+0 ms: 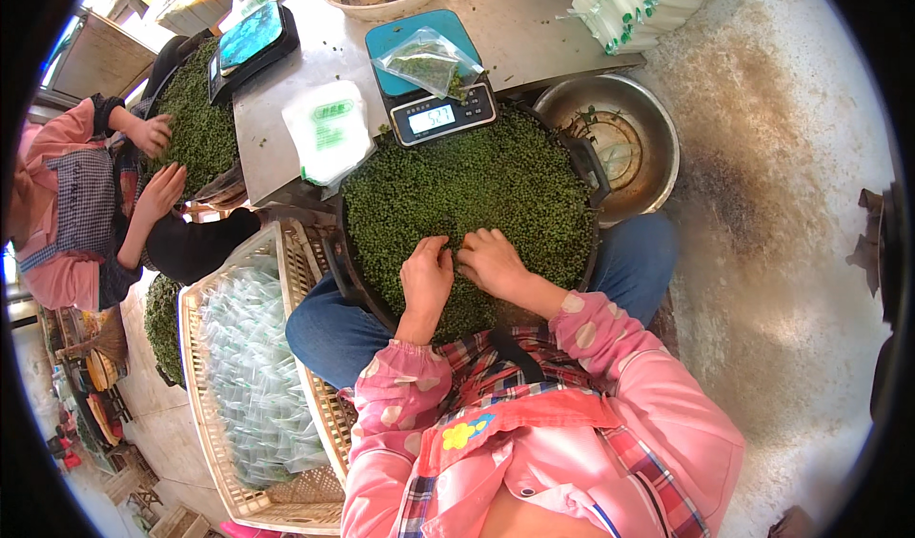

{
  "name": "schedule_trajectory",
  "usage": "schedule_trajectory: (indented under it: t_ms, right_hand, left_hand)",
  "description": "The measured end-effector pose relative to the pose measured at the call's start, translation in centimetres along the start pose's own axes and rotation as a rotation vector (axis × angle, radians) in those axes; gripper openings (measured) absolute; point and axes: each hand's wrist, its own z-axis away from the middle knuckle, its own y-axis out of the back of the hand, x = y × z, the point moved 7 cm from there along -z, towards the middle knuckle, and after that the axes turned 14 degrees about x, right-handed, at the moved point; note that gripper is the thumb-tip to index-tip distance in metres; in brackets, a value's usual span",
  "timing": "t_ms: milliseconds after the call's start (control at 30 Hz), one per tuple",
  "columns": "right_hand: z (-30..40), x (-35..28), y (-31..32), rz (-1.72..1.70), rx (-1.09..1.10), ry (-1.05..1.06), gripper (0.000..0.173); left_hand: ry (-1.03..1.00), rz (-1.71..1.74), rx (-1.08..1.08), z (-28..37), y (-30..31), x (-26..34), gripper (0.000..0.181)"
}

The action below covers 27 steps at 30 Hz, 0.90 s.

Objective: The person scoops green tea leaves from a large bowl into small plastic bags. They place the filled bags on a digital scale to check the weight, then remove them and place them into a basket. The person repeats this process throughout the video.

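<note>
A round black tub (346,272) rests on my lap, heaped with small green berries (465,180) that look like green peppercorns. My left hand (427,273) is over the near part of the heap, fingers bent and thumb towards the right. Close beside it, my right hand (492,261) curls its fingers down at the berries. Whether either hand pinches anything between its fingertips is hidden. Past the tub's far rim, a digital scale (443,118) with a lit display carries a clear plastic bag (429,55) partly filled with green berries.
Printed plastic bags (329,134) lie on the metal table (515,30), near a round basket (386,10). A metal basin (661,138) stands right; a plastic crate (207,466) of filled bags stands left. At left, a co-worker's hands (161,180) touch another berry heap beside a second scale (254,45).
</note>
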Motion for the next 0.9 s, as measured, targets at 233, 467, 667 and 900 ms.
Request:
schedule_trajectory:
  t_ms: [233, 467, 667, 900]
  right_hand:
    - [-3.1, 2.8, 8.2, -0.179, 0.473, -0.194, 0.028]
    - [-12.6, 4.1, 12.4, -0.140, 0.815, -0.087, 0.033]
    - [-18.5, 6.8, 14.5, 0.012, 0.776, 0.079, 0.023]
    - [-17.0, -0.5, 20.1, -0.088, 0.169, 0.349, 0.017]
  left_hand:
    - [-0.062, 0.097, 0.038, 0.3, -0.5, 0.4, 0.016]
    - [0.135, 0.243, -0.119, 0.9, -1.6, -0.1, 0.017]
    - [0.165, 0.350, -0.274, 0.5, -3.2, 1.9, 0.020]
    - [-0.338, 0.139, 0.531, -7.2, 8.5, 9.6, 0.062]
